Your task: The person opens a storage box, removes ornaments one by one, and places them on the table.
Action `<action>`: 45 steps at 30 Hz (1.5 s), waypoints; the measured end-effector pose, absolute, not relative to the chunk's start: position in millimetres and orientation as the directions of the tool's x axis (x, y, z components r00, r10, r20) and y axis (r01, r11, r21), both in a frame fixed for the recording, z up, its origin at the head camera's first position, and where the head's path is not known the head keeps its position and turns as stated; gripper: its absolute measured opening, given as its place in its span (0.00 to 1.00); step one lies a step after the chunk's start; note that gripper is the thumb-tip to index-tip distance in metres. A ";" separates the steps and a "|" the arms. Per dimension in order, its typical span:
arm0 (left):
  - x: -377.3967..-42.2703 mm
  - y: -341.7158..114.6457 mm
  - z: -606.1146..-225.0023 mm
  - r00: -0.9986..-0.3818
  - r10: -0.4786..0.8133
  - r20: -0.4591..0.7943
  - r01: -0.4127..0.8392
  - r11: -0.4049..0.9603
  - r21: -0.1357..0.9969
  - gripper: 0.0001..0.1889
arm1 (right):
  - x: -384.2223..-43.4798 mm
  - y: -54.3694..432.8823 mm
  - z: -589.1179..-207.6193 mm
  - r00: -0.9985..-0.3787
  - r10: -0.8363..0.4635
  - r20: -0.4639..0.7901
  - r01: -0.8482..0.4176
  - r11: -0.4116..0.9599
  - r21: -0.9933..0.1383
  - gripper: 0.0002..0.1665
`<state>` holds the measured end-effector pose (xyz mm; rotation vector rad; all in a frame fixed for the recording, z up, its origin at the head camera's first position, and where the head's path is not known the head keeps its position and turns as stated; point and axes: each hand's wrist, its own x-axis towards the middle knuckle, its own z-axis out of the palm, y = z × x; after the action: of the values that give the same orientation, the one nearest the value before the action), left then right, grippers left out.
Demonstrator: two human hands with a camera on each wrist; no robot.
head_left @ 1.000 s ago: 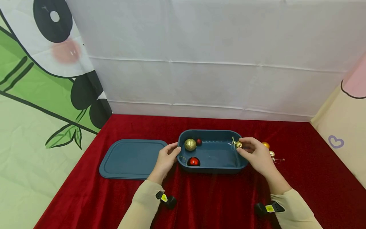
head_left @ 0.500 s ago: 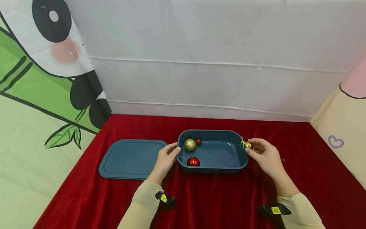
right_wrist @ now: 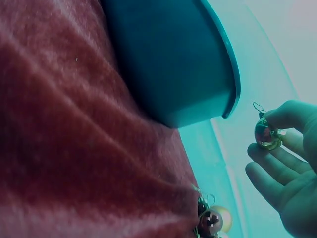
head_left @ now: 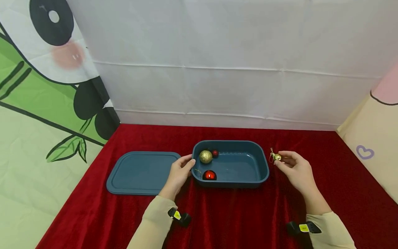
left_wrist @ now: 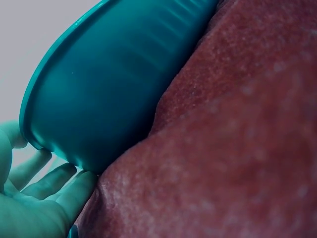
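The right hand [head_left: 295, 169] pinches a small gold bauble [head_left: 277, 157] between thumb and fingertips, just right of the box [head_left: 230, 185]. The left hand [head_left: 176, 174] grips the box's left end. The bauble looks light, smooth, probably slippery and fragile; a gentle pinch round its middle should suit. The box seems stiff.

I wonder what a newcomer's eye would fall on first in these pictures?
Probably the shiny red ball in the near left corner of the blue box, with the glittery gold ball and small red ball behind it. Next, perhaps, the small gold ornament that the right hand pinches just outside the box's right end, or the big cartoon face at the head view's upper left.
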<state>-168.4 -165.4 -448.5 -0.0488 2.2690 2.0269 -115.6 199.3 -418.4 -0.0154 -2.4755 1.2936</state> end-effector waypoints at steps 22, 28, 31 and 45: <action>-171.1 -170.3 -448.9 -0.995 0.047 -0.086 -0.079 0.134 0.988 0.20 | -120.4 238.5 -429.2 -0.909 0.311 0.278 -0.019 0.637 -0.771 0.23; -171.4 -170.1 -450.1 -0.995 0.045 -0.085 -0.078 0.129 0.989 0.20 | -121.1 249.7 -436.9 -0.914 0.330 0.237 0.017 0.614 -0.789 0.25; -171.4 -169.7 -451.1 -0.995 0.046 -0.085 -0.078 0.128 0.989 0.20 | -122.1 254.5 -442.8 -0.917 0.334 0.218 0.031 0.603 -0.797 0.25; -171.8 -164.5 -455.7 -0.994 0.055 -0.091 -0.083 0.130 0.988 0.21 | -124.1 268.5 -461.2 -0.924 0.346 0.162 0.070 0.570 -0.818 0.24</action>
<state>-171.8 -164.5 -455.7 -0.0288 2.2811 2.0052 -124.1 268.5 -461.2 -0.3421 -2.5008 1.2838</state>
